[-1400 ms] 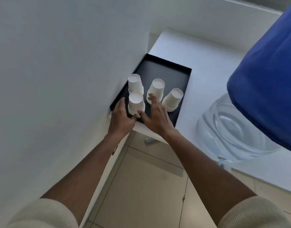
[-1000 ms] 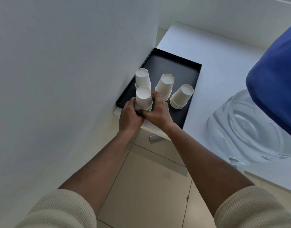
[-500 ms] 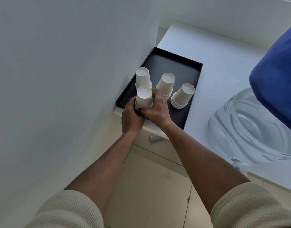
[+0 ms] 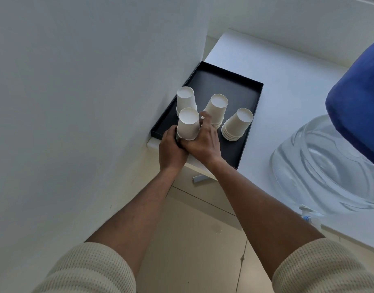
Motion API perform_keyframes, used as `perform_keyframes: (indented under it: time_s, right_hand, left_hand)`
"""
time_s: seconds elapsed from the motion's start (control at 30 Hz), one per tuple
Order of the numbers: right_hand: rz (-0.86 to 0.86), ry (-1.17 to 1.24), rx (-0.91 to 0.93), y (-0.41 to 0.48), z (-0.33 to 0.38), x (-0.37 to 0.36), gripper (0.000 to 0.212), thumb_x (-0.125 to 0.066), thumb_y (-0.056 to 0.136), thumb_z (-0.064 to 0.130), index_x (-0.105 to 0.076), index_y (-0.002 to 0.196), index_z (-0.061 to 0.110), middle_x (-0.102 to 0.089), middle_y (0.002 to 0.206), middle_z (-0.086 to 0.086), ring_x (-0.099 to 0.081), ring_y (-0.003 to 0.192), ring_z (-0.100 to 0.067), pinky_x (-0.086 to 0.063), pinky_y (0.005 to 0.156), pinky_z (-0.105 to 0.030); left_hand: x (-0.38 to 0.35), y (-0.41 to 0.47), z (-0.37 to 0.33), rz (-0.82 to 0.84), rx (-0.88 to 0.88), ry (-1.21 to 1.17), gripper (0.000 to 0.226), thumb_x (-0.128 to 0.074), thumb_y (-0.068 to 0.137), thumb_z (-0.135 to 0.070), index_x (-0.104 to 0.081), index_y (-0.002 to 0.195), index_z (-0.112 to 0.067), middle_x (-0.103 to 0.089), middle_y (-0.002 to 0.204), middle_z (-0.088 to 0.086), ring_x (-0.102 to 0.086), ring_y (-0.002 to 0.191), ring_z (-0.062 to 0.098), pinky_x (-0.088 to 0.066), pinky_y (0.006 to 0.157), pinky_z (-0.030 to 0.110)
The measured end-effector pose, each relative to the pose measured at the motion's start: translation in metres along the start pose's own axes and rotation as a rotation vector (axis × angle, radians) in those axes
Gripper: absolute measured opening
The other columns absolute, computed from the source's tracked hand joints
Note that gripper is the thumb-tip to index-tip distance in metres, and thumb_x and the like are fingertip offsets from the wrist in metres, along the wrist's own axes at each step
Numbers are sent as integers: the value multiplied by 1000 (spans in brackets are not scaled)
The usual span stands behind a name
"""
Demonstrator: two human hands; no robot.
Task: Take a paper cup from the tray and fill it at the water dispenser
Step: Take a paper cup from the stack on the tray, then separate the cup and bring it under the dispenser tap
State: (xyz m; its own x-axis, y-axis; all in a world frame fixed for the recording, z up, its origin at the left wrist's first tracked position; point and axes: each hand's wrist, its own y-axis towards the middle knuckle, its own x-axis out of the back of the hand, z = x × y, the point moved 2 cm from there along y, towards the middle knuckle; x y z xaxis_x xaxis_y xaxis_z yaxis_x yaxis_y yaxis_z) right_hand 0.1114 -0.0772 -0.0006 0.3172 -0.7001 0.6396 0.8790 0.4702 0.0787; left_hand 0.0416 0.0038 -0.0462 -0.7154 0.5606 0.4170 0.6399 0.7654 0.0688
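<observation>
A black tray (image 4: 234, 85) lies on the white counter against the left wall. On it stand several upside-down stacks of white paper cups. Both hands wrap the nearest stack (image 4: 188, 123) at the tray's front left corner: my left hand (image 4: 171, 151) grips its base from the left, my right hand (image 4: 203, 142) from the right, fingers reaching behind it. The top cup looks slightly raised above the stack. The water dispenser's clear bottle (image 4: 321, 168) with its blue cover (image 4: 359, 106) stands at the right; its small tap (image 4: 307, 216) shows at the counter's front edge.
Other cup stacks stand behind (image 4: 186, 98), in the middle (image 4: 216, 106) and to the right (image 4: 236, 123) of the held one. A white wall (image 4: 76, 102) closes in on the left. Beige tiled floor (image 4: 192, 240) lies below the counter edge.
Both hands moved from beside the nearest cup stack to closing around its base. Over the last half second they have kept that grip with little movement.
</observation>
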Motion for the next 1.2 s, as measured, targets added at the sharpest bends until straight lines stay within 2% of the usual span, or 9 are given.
perform_keyframes:
  time_s: [0.3, 0.5, 0.6, 0.7, 0.8, 0.87, 0.93, 1.07, 1.2]
  right_hand:
    - [-28, 117, 74, 3, 13, 22, 84, -89, 69, 32, -41, 137, 20, -68, 119, 2, -65, 111, -30, -56, 89, -47]
    - [-44, 173, 182, 5, 30, 52, 91, -94, 66, 34, -41, 139, 23, -63, 122, 6, -59, 100, -9, -43, 76, -12]
    - [-71, 194, 204, -3, 39, 74, 95, -97, 64, 36, -41, 140, 28, -64, 126, 4, -61, 106, -13, -42, 77, -3]
    - [-67, 222, 203, -21, 37, 87, 94, -98, 63, 34, -42, 139, 30, -62, 119, 21, -61, 107, -8, -48, 81, -10]
    - [-69, 276, 187, -46, 23, 98, 92, -100, 61, 30, -46, 136, 29, -63, 118, 27, -62, 108, 4, -54, 83, -15]
    - [-76, 269, 165, -64, 13, 104, 88, -100, 61, 34, -46, 131, 40, -66, 121, 17, -64, 107, -2, -54, 83, -18]
    - [-94, 244, 146, -79, 5, 110, 87, -99, 62, 34, -42, 125, 54, -65, 122, 15, -64, 102, -6, -52, 79, -15]
    - [-131, 235, 120, -112, -14, 123, 91, -98, 63, 26, -41, 125, 59, -64, 124, 21, -63, 106, 2, -48, 74, -5]
    - [-128, 207, 75, -143, -33, 133, 88, -95, 60, 35, -41, 126, 56, -59, 122, 32, -58, 115, 3, -44, 82, -8]
  left_hand:
    - [3, -5, -9, 40, -3, -25, 47, -78, 74, -31, -65, 117, -18, -72, 114, 2, -67, 102, 22, -55, 79, 34]
    - [17, -12, -12, 64, -33, -11, 82, -89, 67, -42, -56, 138, -17, -71, 128, 4, -69, 111, 22, -59, 92, 45]
    - [32, -22, -16, 40, 5, 5, 103, -94, 69, -39, -42, 155, -14, -62, 144, 9, -75, 91, 17, -59, 88, 30]
    - [44, -39, -19, -96, -19, -10, 92, -95, 70, -37, -51, 149, -22, -60, 133, -2, -68, 85, 13, -55, 79, 27]
    - [53, -62, -27, -156, 57, -163, 60, -91, 72, -45, -67, 124, -29, -68, 112, -4, -69, 91, 17, -61, 79, 38]
    - [50, -76, -34, -74, 199, -327, 40, -85, 72, -58, -75, 99, -31, -76, 94, -5, -73, 89, 22, -64, 70, 43]
    - [41, -88, -45, 78, 428, -597, 47, -81, 73, -65, -78, 92, -22, -78, 92, 3, -74, 91, 25, -63, 62, 35]
    - [16, -115, -66, 533, 857, -1048, 79, -66, 86, -68, -64, 129, -2, -71, 130, 25, -74, 113, 34, -64, 82, 46]
    - [1, -144, -74, 851, 928, -1137, 101, -70, 78, -76, -58, 139, 4, -64, 140, 30, -69, 119, 40, -61, 91, 49]
